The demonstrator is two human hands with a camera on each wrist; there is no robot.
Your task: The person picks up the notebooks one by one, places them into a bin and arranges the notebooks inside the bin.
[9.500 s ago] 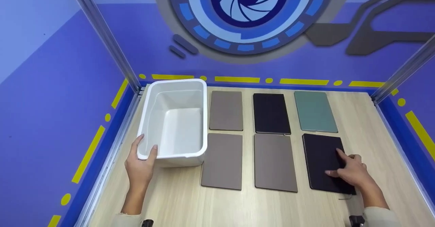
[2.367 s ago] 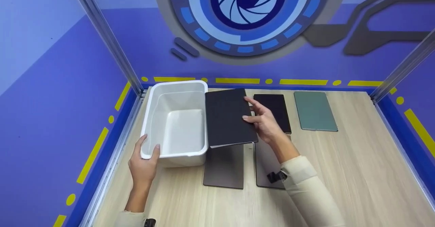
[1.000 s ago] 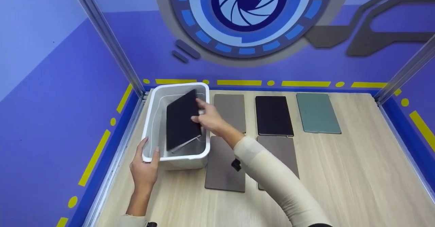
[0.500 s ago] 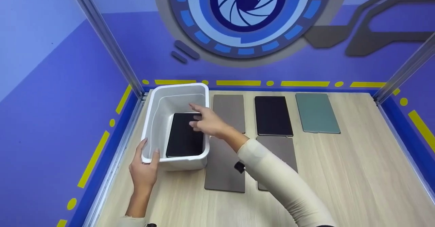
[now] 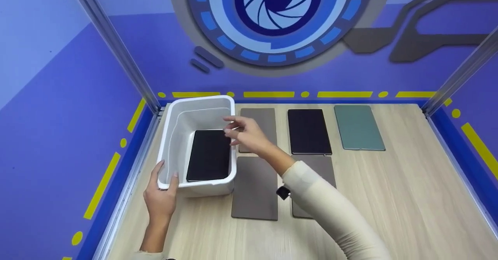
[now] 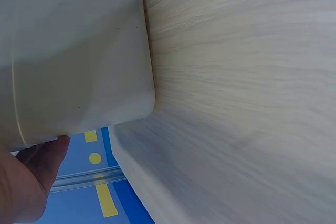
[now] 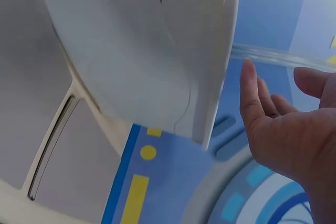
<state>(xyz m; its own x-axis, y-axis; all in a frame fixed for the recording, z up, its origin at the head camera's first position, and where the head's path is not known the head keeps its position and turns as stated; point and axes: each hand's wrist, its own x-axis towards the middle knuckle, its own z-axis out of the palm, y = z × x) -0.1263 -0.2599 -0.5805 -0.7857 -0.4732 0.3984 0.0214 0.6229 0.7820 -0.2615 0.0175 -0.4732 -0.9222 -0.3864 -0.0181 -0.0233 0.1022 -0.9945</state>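
A white plastic bin [image 5: 206, 190] stands at the left of the table, with a black notebook [image 5: 209, 157] lying flat inside, against its right side. My left hand [image 5: 160, 201] grips the bin's near left corner, thumb and fingers over the rim. In the left wrist view, part of that hand [image 6: 31, 182] shows beside the bin wall [image 6: 79, 51]. Above the bin's right rim hovers my right hand [image 5: 251, 135], fingers loosely bent and holding nothing. The right wrist view shows this hand [image 7: 283, 124] apart from the bin [image 7: 131, 51].
Right of the bin, a black notebook [image 5: 309, 131] and a green one [image 5: 360, 127] lie in the back row beside a grey-brown notebook [image 5: 264, 123]. Two more grey-brown notebooks, left [image 5: 255, 190] and middle [image 5: 319, 170], lie in front, the middle one partly under the right sleeve.
The right hand took the front-right black notebook from the table, carried it left into the bin and let go. It has since risen slightly rightward. The left hand has kept its hold.
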